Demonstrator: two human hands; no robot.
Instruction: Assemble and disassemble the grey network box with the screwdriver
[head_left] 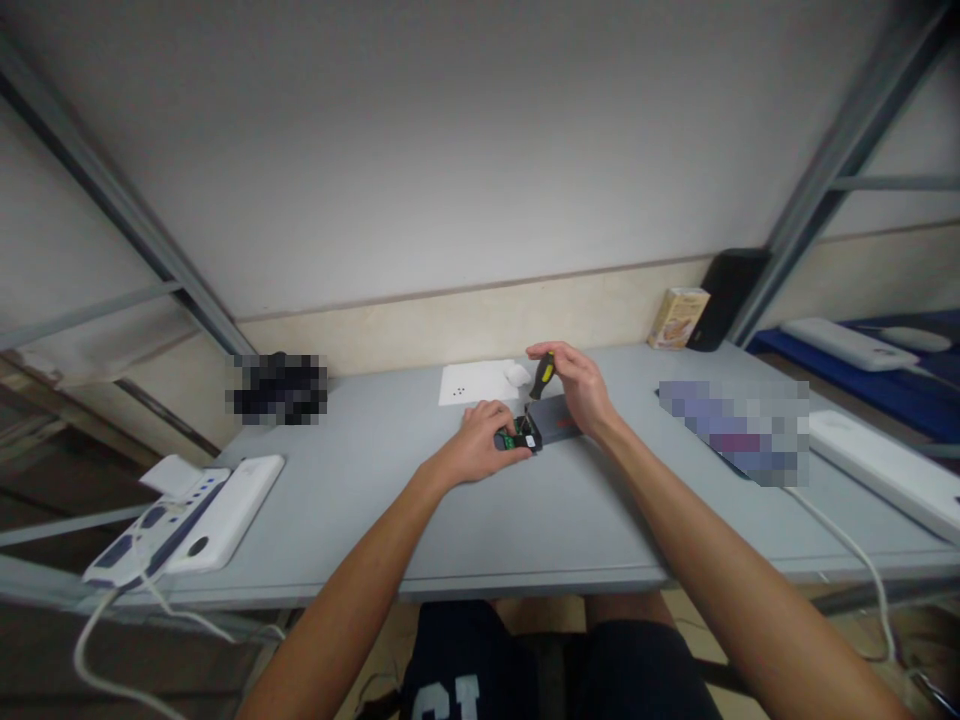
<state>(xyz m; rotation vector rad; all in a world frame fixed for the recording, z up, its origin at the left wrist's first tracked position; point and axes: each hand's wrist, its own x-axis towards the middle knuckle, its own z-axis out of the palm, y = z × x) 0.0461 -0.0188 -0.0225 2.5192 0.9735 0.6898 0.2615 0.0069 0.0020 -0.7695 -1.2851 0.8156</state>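
My left hand (484, 445) grips a small black device with an exposed green circuit board (510, 441), its thumb along the near edge. A screwdriver (544, 374) with a black and yellow handle stands tilted over the device, its tip down at the board. Fingers of my right hand (581, 385) are at the top of that handle. Beneath and beside the right hand lies a flat dark grey case (556, 422), partly hidden by it. Behind the hands, several tiny dark screws (459, 391) rest on a sheet of white paper (476, 380).
Crumpled white tissue (516, 374) lies by the paper. On the left are a power strip (142, 535) and a white power bank (229, 515). A small carton (677, 318) and a black speaker-like object (727, 298) stand at the back right. A white cable (847, 540) hangs off the right front edge.
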